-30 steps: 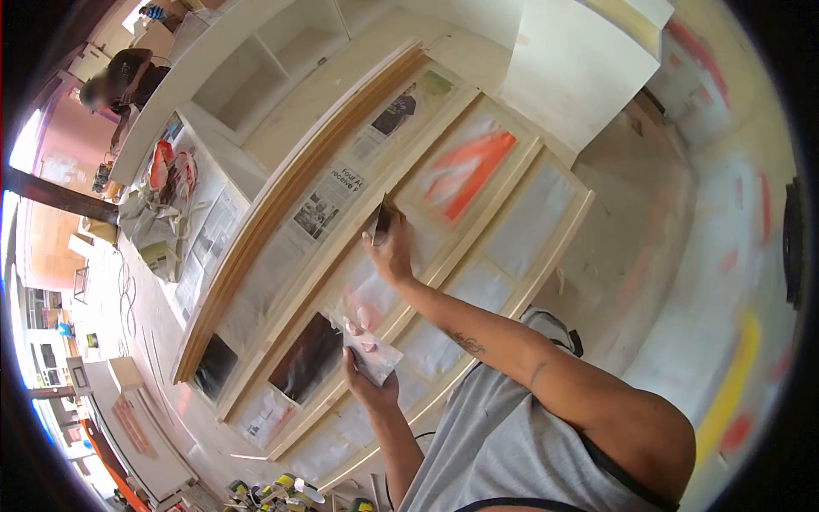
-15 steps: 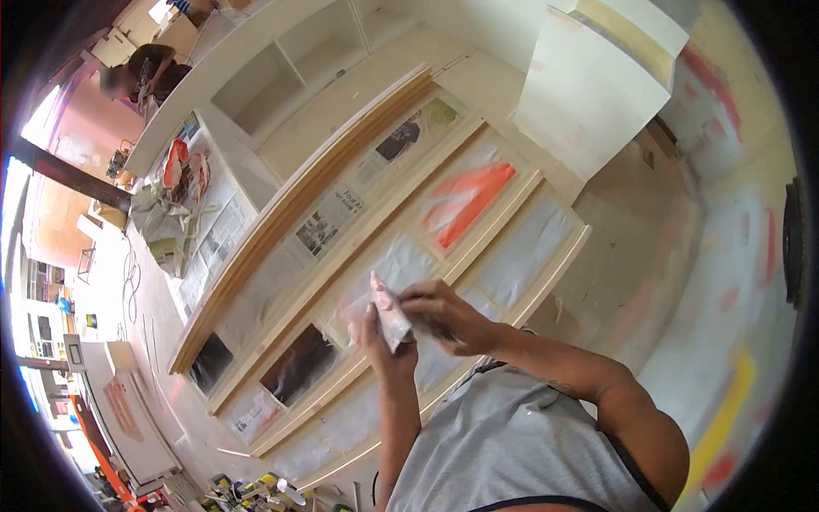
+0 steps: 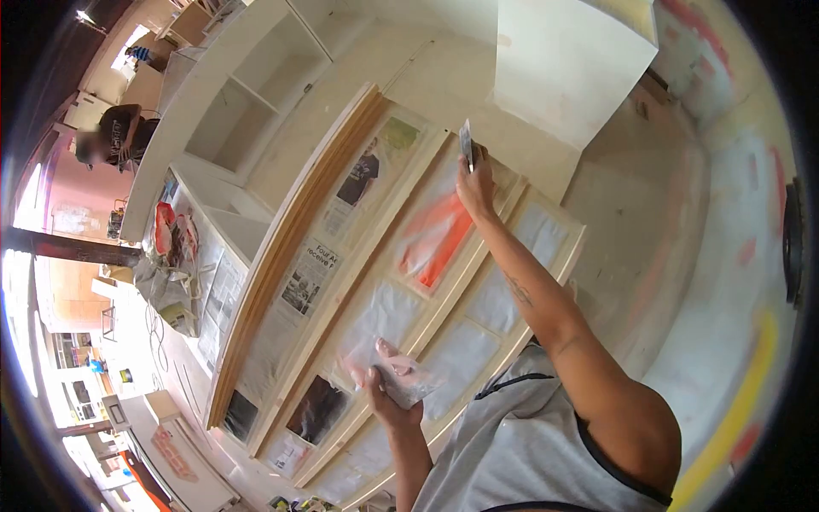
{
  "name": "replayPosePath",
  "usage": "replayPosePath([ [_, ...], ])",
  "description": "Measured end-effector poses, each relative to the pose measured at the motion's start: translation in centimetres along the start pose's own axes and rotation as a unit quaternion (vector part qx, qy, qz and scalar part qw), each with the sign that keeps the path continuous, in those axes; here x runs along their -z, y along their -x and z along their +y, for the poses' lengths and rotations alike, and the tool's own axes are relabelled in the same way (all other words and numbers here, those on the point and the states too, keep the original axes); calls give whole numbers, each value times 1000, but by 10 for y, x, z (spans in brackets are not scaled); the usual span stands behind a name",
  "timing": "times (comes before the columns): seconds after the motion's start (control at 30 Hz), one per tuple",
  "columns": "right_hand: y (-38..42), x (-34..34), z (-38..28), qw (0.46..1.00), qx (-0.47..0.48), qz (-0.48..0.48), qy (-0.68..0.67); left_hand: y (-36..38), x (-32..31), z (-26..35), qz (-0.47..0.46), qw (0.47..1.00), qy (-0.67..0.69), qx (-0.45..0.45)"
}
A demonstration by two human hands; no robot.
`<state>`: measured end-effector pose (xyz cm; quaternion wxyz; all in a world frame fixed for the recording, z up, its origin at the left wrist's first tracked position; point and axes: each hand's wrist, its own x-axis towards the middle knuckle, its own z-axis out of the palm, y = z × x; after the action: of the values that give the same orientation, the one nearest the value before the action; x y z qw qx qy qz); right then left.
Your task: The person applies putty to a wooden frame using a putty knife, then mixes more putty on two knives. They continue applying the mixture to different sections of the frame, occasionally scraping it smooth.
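Observation:
My left hand [image 3: 392,408] is closed around a clear plastic bag with pinkish paste [image 3: 403,369], low over the near part of a large wooden frame. My right hand [image 3: 478,189] reaches far out and grips a thin flat scraper [image 3: 466,141], its blade pointing up and away near the far end of a wooden rail [image 3: 444,152]. The frame has a curved, stepped outer rail [image 3: 299,213] and several straight rails. Between them lie newspaper [image 3: 309,277], plastic film and an orange sheet [image 3: 435,247].
Beyond the frame stands a white cabinet with open compartments [image 3: 223,128]. A white box-shaped unit [image 3: 572,77] is at the far right. Crumpled plastic and a red bag [image 3: 164,226] lie on a paper-covered surface at left. Another person [image 3: 124,136] is farther back.
My right hand has moved away from the plastic bag, forward to the far end of the frame with the scraper. My left hand keeps the bag, now lower in view.

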<state>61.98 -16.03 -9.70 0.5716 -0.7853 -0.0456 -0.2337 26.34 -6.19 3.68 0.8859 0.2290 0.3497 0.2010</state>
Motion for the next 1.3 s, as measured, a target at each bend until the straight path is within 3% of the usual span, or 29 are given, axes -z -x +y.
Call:
replayPosePath([
  [0.1,-6,-16,7,1000,-24,2,13,-9,20,5,39,999,2,-11],
  [0.27,4,-40,17,996,14,-1,85,-17,45,12,39,999,20,-20],
  [0.47,48,-43,-29,993,-61,-32,95,-15,63,19,32,999,29,-24],
  [0.57,74,-49,-44,997,-17,-27,63,-14,77,27,32,999,44,-5],
  [0.77,131,-57,-92,996,-39,-23,78,-9,93,41,36,998,40,11],
  [0.83,144,-59,-99,990,-13,-37,136,-9,96,44,13,998,60,10],
  [1.07,189,-84,-111,998,-38,-15,-50,-4,112,47,48,996,68,19],
  [1.3,233,-93,-122,993,-22,-55,-101,4,130,53,-5,997,77,15],
])
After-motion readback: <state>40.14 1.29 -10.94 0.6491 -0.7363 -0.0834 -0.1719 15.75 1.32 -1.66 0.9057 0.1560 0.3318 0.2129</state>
